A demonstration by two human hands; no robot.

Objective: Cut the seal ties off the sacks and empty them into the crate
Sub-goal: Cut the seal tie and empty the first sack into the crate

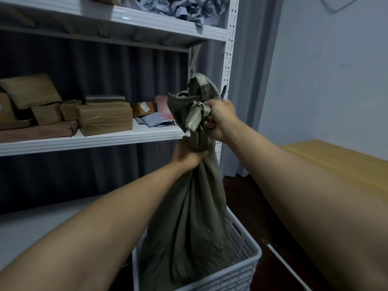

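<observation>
The sack (189, 217) drops into the crate (241, 263), and its bottom end is out of sight behind the crate's wall and the frame's lower edge. What the sack holds cannot be told. The left hand (186, 156) is smeared with blur, fingers indistinct where they bunch the cloth. The right hand (218, 118) closes on the neck, its fingers buried in the folds; a thin dark object (223, 92) pokes up behind it, too small to identify. The crate's near corner is cut off below. The label on the orange box (144, 107) is unreadable. The counter (336, 164) runs off the right edge.
</observation>
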